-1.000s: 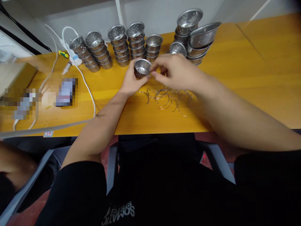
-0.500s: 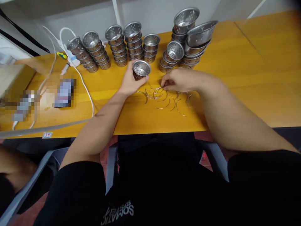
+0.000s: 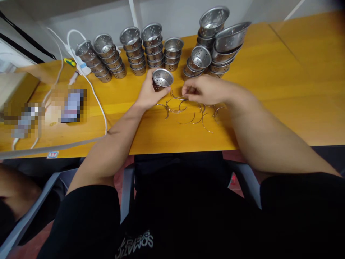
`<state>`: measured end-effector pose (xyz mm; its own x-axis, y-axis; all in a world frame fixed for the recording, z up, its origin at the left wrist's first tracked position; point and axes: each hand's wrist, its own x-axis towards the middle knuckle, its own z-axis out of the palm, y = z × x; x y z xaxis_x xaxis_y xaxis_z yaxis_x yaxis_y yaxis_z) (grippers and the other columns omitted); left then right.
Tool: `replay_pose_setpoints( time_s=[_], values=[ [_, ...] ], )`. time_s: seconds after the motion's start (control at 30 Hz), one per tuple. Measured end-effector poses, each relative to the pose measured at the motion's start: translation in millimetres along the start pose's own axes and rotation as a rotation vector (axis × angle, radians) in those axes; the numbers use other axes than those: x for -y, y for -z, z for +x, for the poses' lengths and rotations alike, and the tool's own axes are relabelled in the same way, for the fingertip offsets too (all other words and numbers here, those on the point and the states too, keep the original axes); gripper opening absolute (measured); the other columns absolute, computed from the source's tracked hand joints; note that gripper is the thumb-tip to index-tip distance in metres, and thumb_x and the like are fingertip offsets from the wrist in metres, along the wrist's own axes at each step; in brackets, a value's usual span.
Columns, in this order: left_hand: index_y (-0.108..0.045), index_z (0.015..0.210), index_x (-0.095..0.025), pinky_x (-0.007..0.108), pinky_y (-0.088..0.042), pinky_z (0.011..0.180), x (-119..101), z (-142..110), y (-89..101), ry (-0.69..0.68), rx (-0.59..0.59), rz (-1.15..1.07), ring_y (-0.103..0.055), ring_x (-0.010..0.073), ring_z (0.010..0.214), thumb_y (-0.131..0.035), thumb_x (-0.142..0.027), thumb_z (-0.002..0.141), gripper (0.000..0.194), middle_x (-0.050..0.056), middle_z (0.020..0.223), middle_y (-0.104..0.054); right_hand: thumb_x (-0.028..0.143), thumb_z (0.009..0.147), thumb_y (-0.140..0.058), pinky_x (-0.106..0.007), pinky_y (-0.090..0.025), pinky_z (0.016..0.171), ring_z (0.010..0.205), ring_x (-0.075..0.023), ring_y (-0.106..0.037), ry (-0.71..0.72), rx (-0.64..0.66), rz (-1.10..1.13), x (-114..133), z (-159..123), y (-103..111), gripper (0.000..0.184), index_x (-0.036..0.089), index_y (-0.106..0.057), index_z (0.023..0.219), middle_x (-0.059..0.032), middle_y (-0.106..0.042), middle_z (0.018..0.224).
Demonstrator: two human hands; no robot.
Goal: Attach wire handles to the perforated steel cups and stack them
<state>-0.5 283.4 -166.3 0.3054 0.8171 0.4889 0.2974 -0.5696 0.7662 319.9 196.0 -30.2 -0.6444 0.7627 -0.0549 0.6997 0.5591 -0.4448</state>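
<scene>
My left hand is wrapped round a small perforated metal cup, its open mouth tilted toward me. To the right of it, my right hand is closed in a pinch just over the table. A thin curved wire runs out from its fingertips to the left; how the fingers hold it is partly hidden. Below both hands lie several loose curved wires, scattered and partly overlapping on the yellow table.
Stacks of perforated metal cups line the back of the table. Larger metal bowls lean at the right rear. On the left are a phone, a white cable and a power strip. A person's leg shows beside my chair.
My right hand has shifted slightly left and up, and some wires under it have moved or left the pile. My left hand keeps the cup in nearly the same spot.
</scene>
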Motion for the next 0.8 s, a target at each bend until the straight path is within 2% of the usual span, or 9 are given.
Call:
replay_pose_setpoints(
  time_s=[0.13,0.27,0.37,0.47,0.53,0.6,0.67,0.7,0.8],
  values=[
    [-0.054,0.176,-0.031,0.061,-0.060,0.152,4.5,0.6,2.2,-0.021,0.003,0.022,-0.077,0.0425,0.167,-0.101,-0.097,0.101,0.110,0.019,0.172,-0.073,0.063,0.114,-0.076,-0.062,-0.070,0.101,0.103,-0.0403,-0.084,-0.002,-0.146,0.183,7.3,-2.0,-2.4,0.040,0.032,-0.090,0.136,-0.0139,-0.092,0.114],
    [-0.053,0.175,-0.032,0.059,-0.060,0.152,1.7,2.1,4.0,-0.034,-0.015,0.039,-0.076,0.0419,0.166,-0.104,-0.097,0.098,0.113,0.018,0.174,-0.071,0.068,0.116,-0.074,-0.056,-0.067,0.101,0.106,-0.0373,-0.083,-0.017,-0.334,0.323,14.9,-0.7,-4.0,0.048,0.025,-0.081,0.136,-0.0223,-0.089,0.123],
    [-0.053,0.178,-0.032,0.061,-0.059,0.153,-5.5,2.1,4.8,-0.021,-0.016,0.059,-0.077,0.0416,0.165,-0.104,-0.095,0.099,0.113,0.017,0.173,-0.073,0.088,0.114,-0.069,-0.054,-0.067,0.105,0.110,-0.0356,-0.084,-0.048,-0.393,0.341,16.0,1.6,-3.9,0.068,0.026,-0.076,0.141,-0.0247,-0.087,0.139],
    [-0.062,0.173,-0.034,0.064,-0.059,0.153,-10.3,1.4,6.0,-0.026,-0.002,0.044,-0.079,0.0418,0.160,-0.111,-0.090,0.095,0.108,0.015,0.168,-0.078,0.100,0.112,-0.060,-0.055,-0.066,0.103,0.111,-0.0366,-0.083,-0.079,-0.430,0.329,10.0,5.5,-6.1,0.085,0.024,-0.073,0.147,-0.0270,-0.086,0.142],
    [-0.069,0.165,-0.033,0.065,-0.061,0.151,-10.9,1.4,6.6,-0.037,-0.016,0.031,-0.080,0.0418,0.156,-0.116,-0.087,0.090,0.103,0.015,0.163,-0.079,0.100,0.114,-0.059,-0.055,-0.066,0.101,0.108,-0.0356,-0.083,-0.082,-0.468,0.333,1.3,11.1,-10.4,0.082,0.026,-0.072,0.145,-0.0253,-0.086,0.140],
    [-0.073,0.159,-0.030,0.064,-0.064,0.147,-9.9,2.2,6.7,-0.041,-0.052,0.025,-0.081,0.0419,0.152,-0.121,-0.083,0.085,0.103,0.015,0.159,-0.080,0.109,0.110,-0.062,-0.055,-0.066,0.094,0.096,-0.0325,-0.080,-0.039,-0.584,0.388,-10.3,19.9,-16.9,0.081,0.032,-0.071,0.132,-0.0187,-0.085,0.128],
    [-0.076,0.154,-0.027,0.062,-0.067,0.142,-7.7,3.7,6.2,-0.040,-0.093,0.019,-0.083,0.0412,0.147,-0.124,-0.081,0.081,0.103,0.014,0.154,-0.080,0.126,0.095,-0.066,-0.052,-0.063,0.078,0.076,-0.0285,-0.070,0.069,-0.782,0.501,-22.5,30.3,-23.6,0.092,0.036,-0.065,0.113,-0.0108,-0.079,0.105],
    [-0.077,0.152,-0.026,0.061,-0.068,0.140,-6.5,4.6,5.8,-0.042,-0.105,0.013,-0.083,0.0406,0.145,-0.125,-0.079,0.080,0.102,0.014,0.152,-0.080,0.129,0.090,-0.069,-0.051,-0.060,0.072,0.070,-0.0267,-0.065,0.126,-0.843,0.549,-27.9,35.2,-26.4,0.095,0.036,-0.063,0.109,-0.0087,-0.075,0.098],
    [-0.079,0.150,-0.027,0.060,-0.070,0.136,-4.4,6.2,4.1,-0.069,-0.111,-0.019,-0.085,0.0393,0.141,-0.125,-0.078,0.081,0.098,0.013,0.147,-0.081,0.124,0.092,-0.079,-0.048,-0.057,0.064,0.064,-0.0229,-0.060,0.211,-0.930,0.609,-37.4,44.9,-31.4,0.089,0.036,-0.066,0.105,-0.0077,-0.076,0.095]
  ],
)
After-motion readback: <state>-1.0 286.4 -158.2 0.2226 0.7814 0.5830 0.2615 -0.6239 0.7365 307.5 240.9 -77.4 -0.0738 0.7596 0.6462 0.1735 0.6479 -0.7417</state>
